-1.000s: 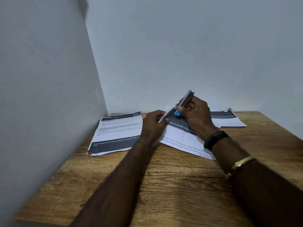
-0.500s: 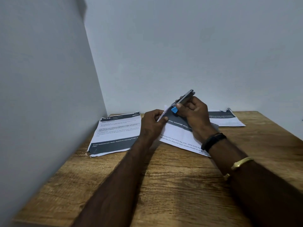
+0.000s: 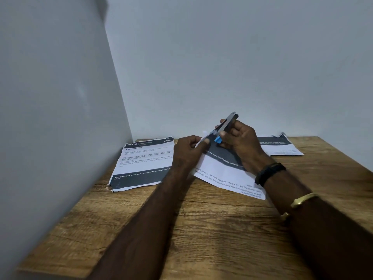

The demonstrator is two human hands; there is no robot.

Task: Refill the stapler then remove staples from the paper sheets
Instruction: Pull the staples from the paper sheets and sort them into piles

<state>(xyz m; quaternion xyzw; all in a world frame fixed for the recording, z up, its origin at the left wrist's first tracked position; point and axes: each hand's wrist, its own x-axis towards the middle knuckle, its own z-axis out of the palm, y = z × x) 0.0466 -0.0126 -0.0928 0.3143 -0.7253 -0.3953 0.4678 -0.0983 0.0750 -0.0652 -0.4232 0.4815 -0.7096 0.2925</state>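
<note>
Now the right hand [image 3: 242, 142] grips a slim grey, blue-tabbed stapler [image 3: 227, 123]; left hand [image 3: 185, 152] pinches the printed sheet [image 3: 222, 170].

Just behind the right hand [image 3: 240, 142] a thick black band [image 3: 270, 172] circles the wrist, rough-textured like braided cord. Higher up that forearm sits a gold-coloured metal cuff [image 3: 302, 200], open, with squared ends. The left hand [image 3: 187, 152] and both forearms are bare.

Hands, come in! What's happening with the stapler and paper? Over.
Left hand pinches middle sheet at raised corner. Right hand grips stapler, tip at that corner. Two other sheets lie aside.
</note>
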